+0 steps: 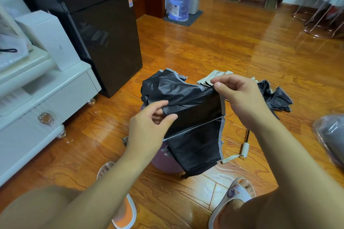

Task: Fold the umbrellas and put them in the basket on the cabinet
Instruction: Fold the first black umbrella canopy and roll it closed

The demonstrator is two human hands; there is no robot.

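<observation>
Bright glare on floor, warped edges

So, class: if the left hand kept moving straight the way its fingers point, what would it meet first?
Probably the right hand, past the black umbrella fabric that the left hand already pinches; depth is unclear.

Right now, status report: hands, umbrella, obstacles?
Left hand and right hand both pinch black umbrella canopy. Unfolded. Second umbrella on floor.

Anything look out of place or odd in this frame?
Yes: a second umbrella lies crumpled and unfolded on the wooden floor beyond the right hand, its handle stretched toward the person. Both hands are pinching the black umbrella.
</observation>
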